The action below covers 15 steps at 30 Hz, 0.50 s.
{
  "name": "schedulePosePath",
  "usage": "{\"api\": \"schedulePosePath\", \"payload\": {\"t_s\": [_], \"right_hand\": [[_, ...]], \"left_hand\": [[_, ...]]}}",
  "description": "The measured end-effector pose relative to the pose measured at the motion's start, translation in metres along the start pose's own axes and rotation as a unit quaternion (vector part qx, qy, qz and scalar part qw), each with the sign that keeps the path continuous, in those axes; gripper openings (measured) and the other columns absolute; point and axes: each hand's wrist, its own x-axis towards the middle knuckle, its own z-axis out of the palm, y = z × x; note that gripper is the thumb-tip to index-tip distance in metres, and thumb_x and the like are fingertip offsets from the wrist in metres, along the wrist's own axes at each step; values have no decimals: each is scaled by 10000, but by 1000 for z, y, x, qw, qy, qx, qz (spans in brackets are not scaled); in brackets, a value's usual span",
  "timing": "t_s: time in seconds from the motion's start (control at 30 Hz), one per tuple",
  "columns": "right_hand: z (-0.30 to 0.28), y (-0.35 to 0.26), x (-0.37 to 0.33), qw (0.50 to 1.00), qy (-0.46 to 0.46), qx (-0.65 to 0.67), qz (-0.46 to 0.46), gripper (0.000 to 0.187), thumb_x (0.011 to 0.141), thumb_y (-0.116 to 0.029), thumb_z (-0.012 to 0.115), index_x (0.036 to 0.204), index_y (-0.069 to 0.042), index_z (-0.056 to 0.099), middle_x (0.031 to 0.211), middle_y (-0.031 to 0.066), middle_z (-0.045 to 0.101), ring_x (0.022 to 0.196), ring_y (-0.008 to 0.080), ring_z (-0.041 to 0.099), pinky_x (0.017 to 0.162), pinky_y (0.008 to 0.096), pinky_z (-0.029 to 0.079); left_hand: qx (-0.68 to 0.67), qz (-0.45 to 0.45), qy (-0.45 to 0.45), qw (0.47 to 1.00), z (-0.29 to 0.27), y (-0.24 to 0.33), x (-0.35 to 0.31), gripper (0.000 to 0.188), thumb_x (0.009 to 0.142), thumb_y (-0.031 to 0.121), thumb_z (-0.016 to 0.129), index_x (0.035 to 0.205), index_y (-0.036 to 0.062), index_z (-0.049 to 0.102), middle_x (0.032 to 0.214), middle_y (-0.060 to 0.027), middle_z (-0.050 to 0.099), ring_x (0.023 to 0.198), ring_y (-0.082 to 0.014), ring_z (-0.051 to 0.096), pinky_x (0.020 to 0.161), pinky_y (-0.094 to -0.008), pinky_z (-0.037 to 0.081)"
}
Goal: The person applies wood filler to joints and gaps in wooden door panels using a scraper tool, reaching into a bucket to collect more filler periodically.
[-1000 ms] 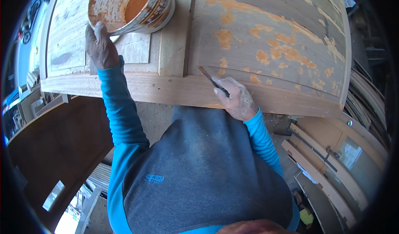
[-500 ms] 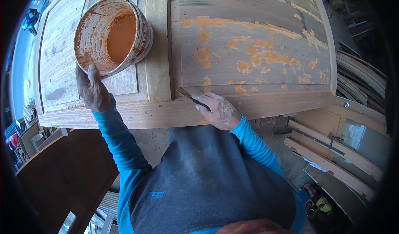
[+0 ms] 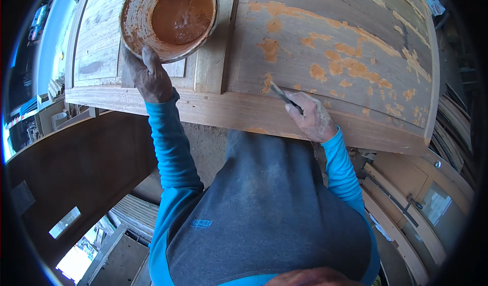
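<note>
A wooden door panel [image 3: 249, 108] lies flat in front of me, with orange filler patches [image 3: 356, 66] spread over its right part. My left hand [image 3: 151, 77] grips the near rim of a bucket [image 3: 137, 29], thumb at the lip and fingers hidden behind the wall. Orange-brown filler paste [image 3: 184, 14] lies inside the tilted bucket. In my right hand [image 3: 312, 116] is a putty knife [image 3: 284, 96], its handle between thumb and fingers. The blade tip is at a small filler patch [image 3: 267, 82] near the panel's front frame; whether it touches is hard to tell.
Beneath the door at left stands a dark brown board [image 3: 81, 159]. Long wooden pieces [image 3: 406, 212] and a pale door with a glass pane [image 3: 438, 202] are at lower right. Stacked curved timber [image 3: 455, 126] sits beyond the right edge.
The putty knife has moved from the front frame to the filler patch on the right panel. The bucket now tips so more paste shows. My view has shifted.
</note>
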Motion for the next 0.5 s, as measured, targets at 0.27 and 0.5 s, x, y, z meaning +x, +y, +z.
{"api": "schedulePosePath", "payload": {"t_s": [0.27,0.5], "right_hand": [[13,-5,1,996,69,-10,63,365,971,-125,623,1299,37,635,965,156,644,857,248,642,790,371,512],[17,-20,18,986,124,-3,115,386,999,-156,607,1336,30,622,1018,151,654,880,211,623,820,346,517]], "left_hand": [[109,8,-5,994,-4,-2,-1,595,1022,168,550,1542,-32,343,1379,-281,578,1267,-379,598,1072,-439,472],[9,-6,-29,1000,-9,-25,46,509,1023,111,470,1502,-47,403,1346,-245,602,1243,-337,605,1078,-420,465]]}}
